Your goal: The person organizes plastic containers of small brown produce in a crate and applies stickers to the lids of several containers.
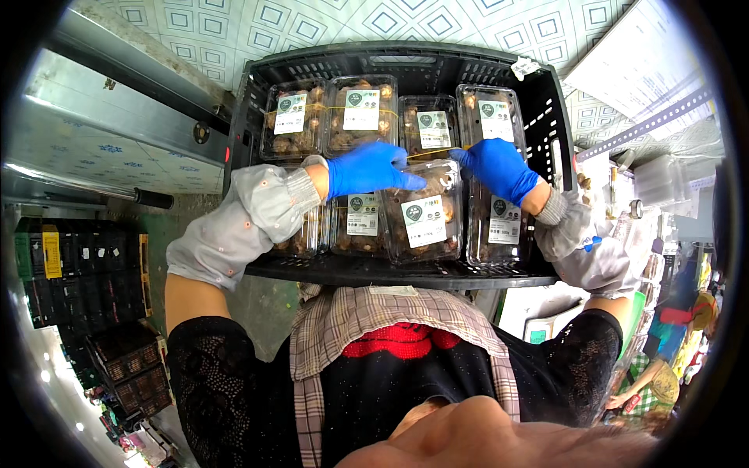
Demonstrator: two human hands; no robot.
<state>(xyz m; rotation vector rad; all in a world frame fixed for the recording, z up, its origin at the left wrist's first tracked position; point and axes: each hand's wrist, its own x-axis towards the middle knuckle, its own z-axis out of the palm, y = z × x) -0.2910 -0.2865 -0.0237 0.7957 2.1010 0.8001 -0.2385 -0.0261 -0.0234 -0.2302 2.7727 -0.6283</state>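
A thin yellow rubber band (430, 154) is stretched between my two blue-gloved hands. My left hand (367, 169) holds its left end, with one digit extended over the upper left of a tilted clear plastic clamshell box (450, 234). At that box's upper right corner, my right hand (500, 169) pinches the band's other end. Brown mushroom-like pieces show through the lid, which bears a white printed label (423, 221). The box rests on others in a black plastic crate (404, 276). My hands partly hide the boxes beneath them.
Similar banded boxes (363, 137) form the crate's far row. More labelled boxes (506, 234) lie in the near row. Stacked black crates (88, 275) stand at left beyond a metal frame (146, 128). At lower right, another person's arm (638, 389) is visible.
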